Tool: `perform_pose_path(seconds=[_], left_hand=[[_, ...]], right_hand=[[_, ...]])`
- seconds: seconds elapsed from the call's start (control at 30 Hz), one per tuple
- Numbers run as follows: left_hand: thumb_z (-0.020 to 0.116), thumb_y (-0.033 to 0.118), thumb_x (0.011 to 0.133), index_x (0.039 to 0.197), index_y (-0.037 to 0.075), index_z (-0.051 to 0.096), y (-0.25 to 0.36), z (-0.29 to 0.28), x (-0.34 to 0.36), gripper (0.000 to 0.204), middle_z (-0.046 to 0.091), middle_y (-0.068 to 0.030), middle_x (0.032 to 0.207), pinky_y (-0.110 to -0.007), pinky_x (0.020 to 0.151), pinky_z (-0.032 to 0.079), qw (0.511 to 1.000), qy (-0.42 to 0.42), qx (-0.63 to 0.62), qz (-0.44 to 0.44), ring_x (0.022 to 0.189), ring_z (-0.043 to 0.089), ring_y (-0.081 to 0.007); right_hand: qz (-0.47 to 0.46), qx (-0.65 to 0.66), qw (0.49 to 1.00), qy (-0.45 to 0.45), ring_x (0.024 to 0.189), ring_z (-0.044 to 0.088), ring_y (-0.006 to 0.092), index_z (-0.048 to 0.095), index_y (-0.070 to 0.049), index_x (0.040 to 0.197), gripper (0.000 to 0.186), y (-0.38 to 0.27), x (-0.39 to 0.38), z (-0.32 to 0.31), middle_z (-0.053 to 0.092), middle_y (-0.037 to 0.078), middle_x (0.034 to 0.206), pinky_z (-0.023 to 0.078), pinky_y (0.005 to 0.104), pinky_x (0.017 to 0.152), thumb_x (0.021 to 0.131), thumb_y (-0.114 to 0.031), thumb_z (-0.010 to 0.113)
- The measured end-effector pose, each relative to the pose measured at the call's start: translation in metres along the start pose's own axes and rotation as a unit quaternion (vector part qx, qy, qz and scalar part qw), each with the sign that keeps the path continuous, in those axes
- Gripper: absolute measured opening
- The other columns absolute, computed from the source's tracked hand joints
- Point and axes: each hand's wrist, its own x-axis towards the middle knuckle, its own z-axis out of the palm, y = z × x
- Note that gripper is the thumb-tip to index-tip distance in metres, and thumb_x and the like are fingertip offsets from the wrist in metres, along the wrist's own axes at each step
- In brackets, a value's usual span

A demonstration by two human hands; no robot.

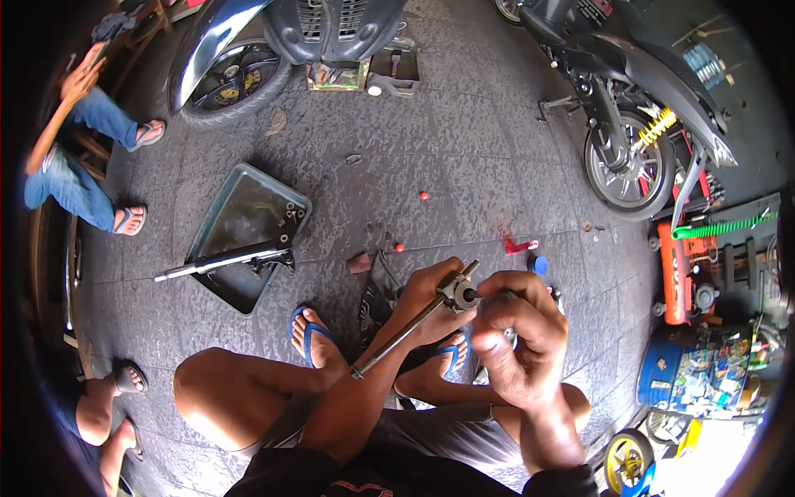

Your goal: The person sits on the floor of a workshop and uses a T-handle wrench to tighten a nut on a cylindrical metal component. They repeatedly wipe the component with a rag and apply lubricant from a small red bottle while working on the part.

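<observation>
In front of my knees, my left hand [435,302] is wrapped round a metal bar-handled tool [404,335]. The tool's long thin rod slants down to the left, and a thick round collar with a dark centre sits near its upper end. My right hand [526,331] is just right of the collar, fingers curled and thumb bent inward. Something dark shows between its fingers, too hidden to name. On the floor to the left, a fork leg [219,261] with a silver tube lies across a grey tray [207,222], which holds several small rings.
A motorcycle wheel [236,87] stands ahead, another motorcycle [633,157] ahead right. Two red balls, a red piece [520,246] and a blue cap [539,265] lie on the floor. At right are an orange tank [675,282] and a blue drum [658,364]. People sit at left.
</observation>
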Motion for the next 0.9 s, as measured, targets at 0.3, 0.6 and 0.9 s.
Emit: perform_pose_path(seconds=[0.3,0.6,0.9], left_hand=[[0.076,0.012,0.071,0.086,0.004,0.054,0.002,-0.002,0.000,0.027,0.057,-0.0111,0.070,-0.036,0.060,0.046,0.997,0.027,0.062,0.022,0.061,0.057,-0.0220],[0.075,0.009,0.072,0.083,0.004,0.054,-0.001,0.003,0.003,0.025,0.055,-0.0098,0.068,-0.036,0.059,0.046,1.000,0.014,0.027,-0.003,0.061,0.056,-0.0188],[0.081,0.015,0.076,0.082,0.005,0.053,0.000,0.007,0.005,0.030,0.055,-0.0084,0.066,-0.034,0.056,0.044,1.000,0.011,0.014,0.015,0.058,0.051,-0.0165]], right_hand=[[0.251,0.273,0.927,0.066,0.065,0.060,0.0096,0.062,0.000,0.112,0.022,-0.001,0.016,0.011,0.067,0.011,0.087,0.049,0.0216,0.062,0.095,-0.011,0.070],[0.171,0.460,0.845,0.212,0.058,0.060,0.0131,0.048,-0.002,0.133,0.034,0.013,-0.006,0.030,0.068,0.021,0.097,0.054,0.0268,0.053,0.105,-0.021,0.054],[0.012,0.137,0.983,0.120,0.083,0.058,0.0144,0.061,-0.003,0.108,0.032,0.020,-0.012,0.020,0.063,0.011,0.103,0.050,0.0272,0.075,0.083,-0.005,0.080]])
